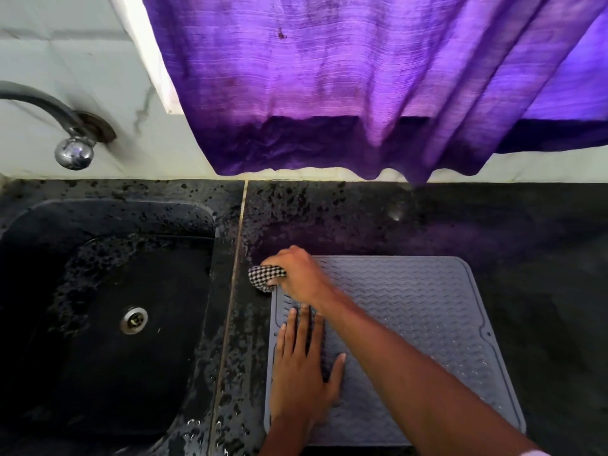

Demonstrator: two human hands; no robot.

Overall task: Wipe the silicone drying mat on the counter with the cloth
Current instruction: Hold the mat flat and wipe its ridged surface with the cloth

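Head view of the silicone drying mat (411, 307). The mat was a grey-blue rectangle with rounded corners, lying flat on the dark speckled counter (493, 225). A narrow raised border ran just inside its edge. Its far part carried rows of fine zigzag ridges, and the part nearer the person carried rows of small raised dots, some catching the light. A small hole showed in the border on the mat's right side.

The right hand (296, 274) lay at the mat's far left corner, its forearm crossing the mat diagonally from the near right. Its fingers were curled round a bunched black-and-white checked cloth (263, 276). The cloth stuck out past the mat's left edge, over the counter; whether it touched the mat could not be told.

The left hand (302, 373) lay palm down on the left part of the mat, fingers straight and spread, thumb out to the right, grasping nothing. Its fingertips reached just short of the right wrist.

Left of the mat, beyond a pale seam in the counter, sat a black sink (98, 291) with a metal drain (133, 320); water drops lay on the counter between them. A chrome tap (74, 149) came out of the pale wall beyond the sink. A purple curtain (329, 77) hung beyond the mat's far edge, its hem ending just above the counter.
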